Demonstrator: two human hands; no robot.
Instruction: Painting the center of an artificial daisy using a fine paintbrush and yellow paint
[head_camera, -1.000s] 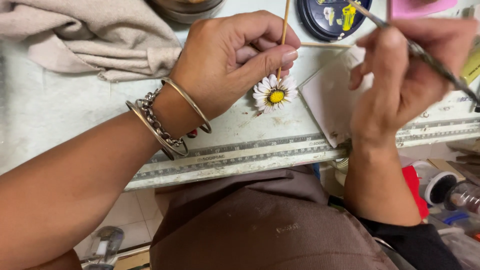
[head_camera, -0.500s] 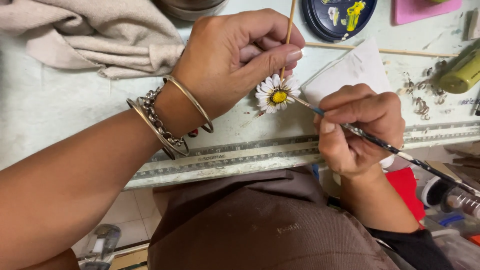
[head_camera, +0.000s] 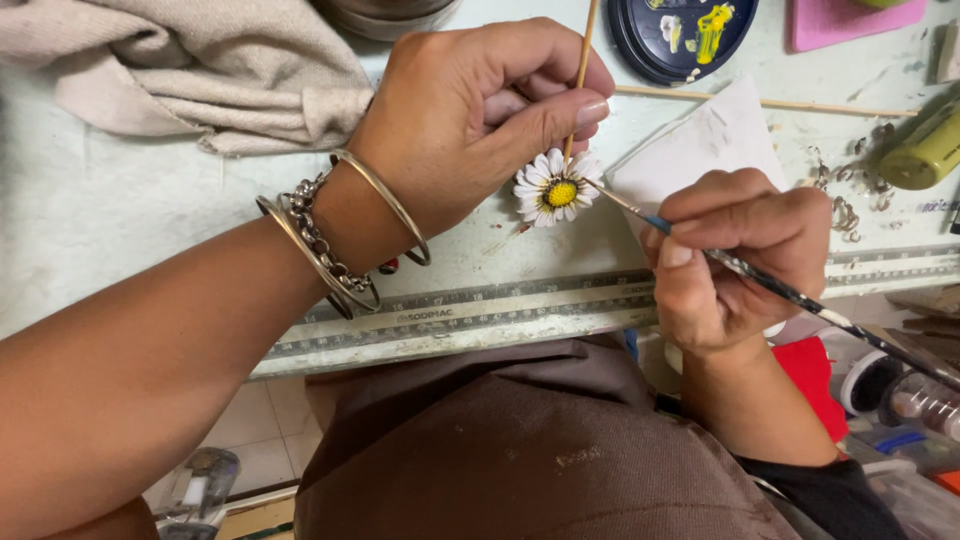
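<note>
From the head camera, looking straight down, the left hand (head_camera: 480, 115) is clenched around a thin wooden stick (head_camera: 580, 75), pinching it between thumb and fingers so that the stick rises towards the far edge of the view. At the stick's lower end sits a small daisy (head_camera: 552, 190) with white petals and a yellow centre, held just above the pale worktable (head_camera: 120, 210), right of the left thumb. The right hand (head_camera: 735, 260) grasps a fine paintbrush (head_camera: 800, 295) like a pen; the brush tip reaches left to the right edge of the daisy's petals, while the dark handle runs out to the near right past the table's edge. A metal ruler strip (head_camera: 500, 315) runs along the table's near edge, below both hands. Bangles (head_camera: 345, 245) circle the left wrist, which crosses this edge. Far left, a beige cloth (head_camera: 200, 70) lies bunched, near the left knuckles but apart from them. A white paper sheet (head_camera: 710, 140) lies just beyond the right hand, and a second stick (head_camera: 760, 102) lies flat beyond it. A dark round palette (head_camera: 685, 30) with yellow paint sits at the far edge, a pink mat (head_camera: 850, 22) to its right. A green tube (head_camera: 925, 150) lies at the right border. The barest table surface is on the left, between cloth and forearm.
</note>
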